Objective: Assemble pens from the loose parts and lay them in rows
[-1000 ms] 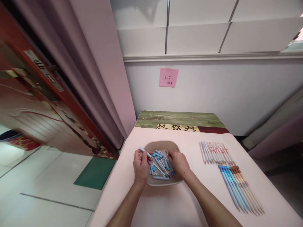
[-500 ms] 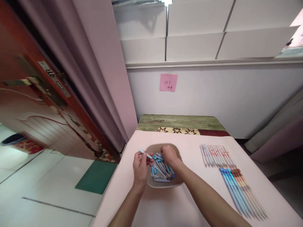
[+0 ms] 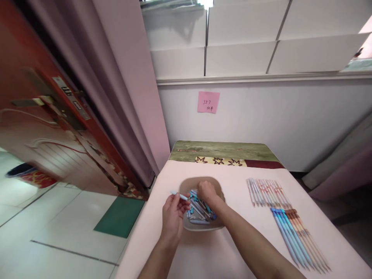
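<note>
My left hand [image 3: 174,209] pinches a short light-blue pen barrel [image 3: 179,195] at the left rim of a greyish bin [image 3: 186,183]. Inside the bin lie several blue and grey pen parts [image 3: 198,209], some of them turquoise. My right hand [image 3: 207,190] reaches into the back of the bin, its fingers curled downward; what they grip, if anything, is hidden. On the right of the table, a row of pale patterned pens [image 3: 267,192] lies behind a row of blue pens [image 3: 292,237] and brown-topped pens [image 3: 308,241].
A pale pink cloth [image 3: 250,236] covers most of the table, with a green wood-patterned strip [image 3: 223,147] at the back edge. A pink note [image 3: 208,102] is stuck on the wall. To the left are a curtain, a red door [image 3: 37,128] and a green mat [image 3: 119,217].
The light-blue barrel in my left hand has shifted slightly down and is held less steeply. My right hand has moved slightly within the bin. The view has shifted a little.
</note>
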`<state>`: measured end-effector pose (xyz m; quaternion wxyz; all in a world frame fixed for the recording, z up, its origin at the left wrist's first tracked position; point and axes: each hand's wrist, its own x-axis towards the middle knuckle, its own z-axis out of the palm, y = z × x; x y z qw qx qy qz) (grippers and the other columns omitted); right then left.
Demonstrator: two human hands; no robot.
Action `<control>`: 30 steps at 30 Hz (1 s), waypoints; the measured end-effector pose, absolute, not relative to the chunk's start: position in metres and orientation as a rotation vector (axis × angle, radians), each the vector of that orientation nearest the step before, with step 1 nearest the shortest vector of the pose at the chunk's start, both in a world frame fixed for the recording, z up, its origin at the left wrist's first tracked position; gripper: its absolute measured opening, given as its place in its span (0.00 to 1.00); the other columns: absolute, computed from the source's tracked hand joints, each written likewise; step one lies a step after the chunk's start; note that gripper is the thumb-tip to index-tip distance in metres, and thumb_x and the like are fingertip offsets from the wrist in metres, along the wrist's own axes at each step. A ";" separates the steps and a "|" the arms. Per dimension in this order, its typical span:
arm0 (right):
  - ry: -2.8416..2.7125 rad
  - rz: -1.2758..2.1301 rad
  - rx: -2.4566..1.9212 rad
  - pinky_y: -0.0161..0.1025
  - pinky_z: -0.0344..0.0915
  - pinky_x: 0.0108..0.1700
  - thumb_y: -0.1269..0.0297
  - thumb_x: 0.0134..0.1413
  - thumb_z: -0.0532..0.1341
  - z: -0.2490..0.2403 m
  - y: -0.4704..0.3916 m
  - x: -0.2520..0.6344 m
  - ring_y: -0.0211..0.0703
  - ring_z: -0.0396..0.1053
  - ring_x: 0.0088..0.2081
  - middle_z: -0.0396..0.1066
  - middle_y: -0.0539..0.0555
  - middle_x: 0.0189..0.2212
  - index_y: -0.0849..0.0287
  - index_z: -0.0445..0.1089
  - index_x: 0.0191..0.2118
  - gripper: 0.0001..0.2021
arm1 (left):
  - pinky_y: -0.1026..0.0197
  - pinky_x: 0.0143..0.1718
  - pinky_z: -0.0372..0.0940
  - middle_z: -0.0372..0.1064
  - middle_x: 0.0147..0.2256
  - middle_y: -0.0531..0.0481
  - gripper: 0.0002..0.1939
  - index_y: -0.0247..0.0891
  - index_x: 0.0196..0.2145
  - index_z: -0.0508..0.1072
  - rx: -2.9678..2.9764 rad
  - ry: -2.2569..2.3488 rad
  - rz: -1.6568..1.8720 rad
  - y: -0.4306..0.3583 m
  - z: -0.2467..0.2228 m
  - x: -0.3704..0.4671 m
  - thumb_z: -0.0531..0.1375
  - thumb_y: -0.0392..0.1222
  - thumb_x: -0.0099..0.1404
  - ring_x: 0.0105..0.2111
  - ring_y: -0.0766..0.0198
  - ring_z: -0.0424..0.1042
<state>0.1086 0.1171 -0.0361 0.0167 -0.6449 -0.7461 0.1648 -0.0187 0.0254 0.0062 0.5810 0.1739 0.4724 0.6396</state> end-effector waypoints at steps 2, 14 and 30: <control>-2.229 0.530 -1.949 0.41 0.66 0.42 0.70 0.56 0.58 -0.026 0.113 0.116 0.48 0.71 0.41 0.73 0.64 0.38 0.68 0.71 0.40 0.08 | 0.69 0.24 0.67 0.75 0.28 0.45 0.04 0.33 0.28 0.70 0.246 1.047 1.410 0.024 0.012 -0.017 0.62 0.35 0.57 0.24 0.69 0.72; -1.094 1.343 -1.164 0.33 0.66 0.22 0.51 0.47 0.64 0.007 0.032 0.167 0.41 0.71 0.26 0.72 0.52 0.28 0.59 0.67 0.37 0.17 | 0.72 0.23 0.65 0.72 0.28 0.52 0.12 0.34 0.33 0.74 0.409 0.943 1.291 0.017 0.018 0.015 0.69 0.39 0.50 0.23 0.73 0.68; -1.040 1.218 -1.059 0.34 0.69 0.30 0.57 0.49 0.66 0.023 0.000 0.162 0.38 0.71 0.27 0.73 0.50 0.25 0.60 0.71 0.36 0.12 | 0.72 0.22 0.68 0.73 0.27 0.45 0.03 0.28 0.32 0.73 0.013 0.919 1.265 0.009 0.026 0.022 0.59 0.29 0.61 0.21 0.71 0.70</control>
